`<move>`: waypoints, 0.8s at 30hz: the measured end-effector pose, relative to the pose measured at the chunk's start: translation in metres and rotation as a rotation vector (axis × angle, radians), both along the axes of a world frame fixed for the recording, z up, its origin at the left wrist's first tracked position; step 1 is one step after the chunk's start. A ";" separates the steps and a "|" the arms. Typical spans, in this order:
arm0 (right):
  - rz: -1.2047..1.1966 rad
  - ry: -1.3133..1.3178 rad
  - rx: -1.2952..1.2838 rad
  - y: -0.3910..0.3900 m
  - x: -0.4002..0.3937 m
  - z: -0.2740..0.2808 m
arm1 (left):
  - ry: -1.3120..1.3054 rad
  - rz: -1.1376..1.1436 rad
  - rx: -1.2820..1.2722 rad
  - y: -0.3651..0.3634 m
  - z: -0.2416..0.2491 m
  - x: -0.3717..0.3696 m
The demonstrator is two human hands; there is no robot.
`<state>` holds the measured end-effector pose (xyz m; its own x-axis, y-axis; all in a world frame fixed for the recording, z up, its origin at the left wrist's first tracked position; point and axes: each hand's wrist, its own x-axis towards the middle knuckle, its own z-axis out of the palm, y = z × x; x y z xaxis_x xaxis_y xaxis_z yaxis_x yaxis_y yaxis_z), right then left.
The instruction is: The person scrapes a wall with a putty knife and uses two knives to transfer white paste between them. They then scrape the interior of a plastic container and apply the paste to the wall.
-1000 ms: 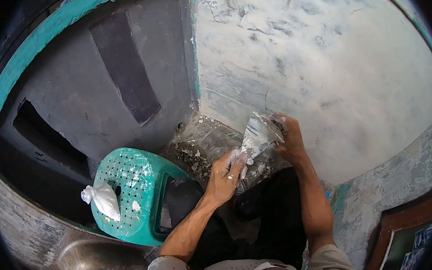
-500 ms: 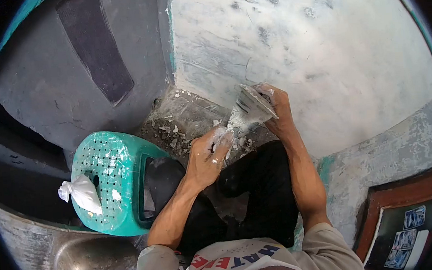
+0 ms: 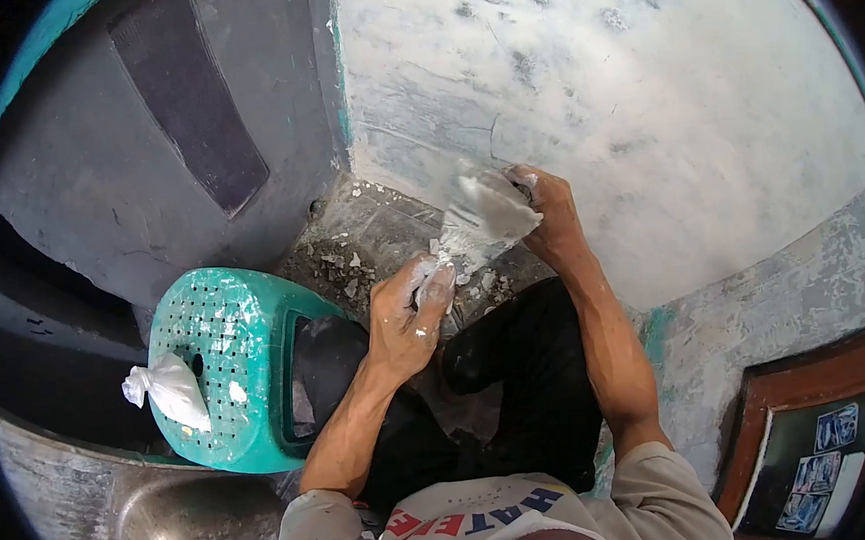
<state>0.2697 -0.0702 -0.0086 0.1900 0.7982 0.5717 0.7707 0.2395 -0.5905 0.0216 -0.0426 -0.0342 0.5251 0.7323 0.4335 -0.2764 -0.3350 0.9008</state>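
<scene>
My left hand [image 3: 410,312] is closed around the handle end of a putty knife [image 3: 489,214]. Its wide, fan-shaped blade points up and right, coated with white putty that also clings near my fingers. At the blade's far right corner is my right hand [image 3: 552,209], its fingers curled in. Whatever lies in those fingers is hidden behind the blade and blurred. White smears mark the fingers of both hands. Below the blade, pale flakes and crumbs [image 3: 352,266] are strewn over the grey floor in the corner.
A green plastic stool [image 3: 230,384] stands left of my legs, with a knotted white plastic bag [image 3: 172,391] on it. A patchy white wall [image 3: 622,106] rises ahead and a grey wall [image 3: 63,145] at left. Lower down are a rounded metal vessel [image 3: 194,522] and a brown frame [image 3: 821,368].
The putty knife's blade has turned so its white-coated face shows more, and it has shifted slightly left. Both hands have moved only a little.
</scene>
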 end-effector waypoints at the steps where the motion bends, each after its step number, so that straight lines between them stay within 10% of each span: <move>1: 0.002 0.003 0.008 -0.001 0.004 0.000 | -0.056 -0.003 -0.023 0.000 0.000 -0.001; 4: -0.217 -0.160 -0.235 -0.003 0.007 0.009 | -0.126 0.047 -0.047 -0.002 0.004 -0.002; 7: -0.301 0.243 -0.112 -0.005 0.004 0.019 | -0.135 0.140 -0.084 0.005 0.002 0.001; 15: -0.292 -0.536 0.188 -0.015 -0.001 0.021 | 0.005 0.281 0.012 0.013 0.001 0.002; 24: -0.295 -0.492 0.040 -0.018 -0.014 0.026 | 0.208 0.366 0.361 0.012 -0.002 0.008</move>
